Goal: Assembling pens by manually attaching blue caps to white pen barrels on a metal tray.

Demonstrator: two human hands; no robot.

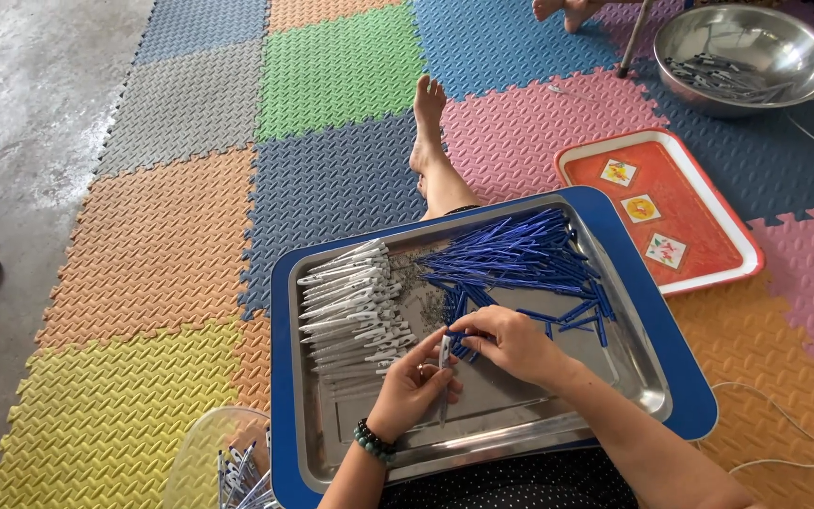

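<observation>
Partly hidden pen part [444, 356] between hands

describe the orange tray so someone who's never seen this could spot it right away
Start at the blue-rimmed steel tray on the person's lap, heaped with blue pen parts and white pen parts. Just beyond its far right corner, on the foam floor mat, lies the orange tray. It is the only tray with a white rim and three small square pictures in a diagonal row, unlike the round steel bowl farther off.

Left hand [414, 382] low in the middle of the frame, fingers curled and pinched. Right hand [511, 341] just beside, fingers bent, tips touching the left's.
</observation>
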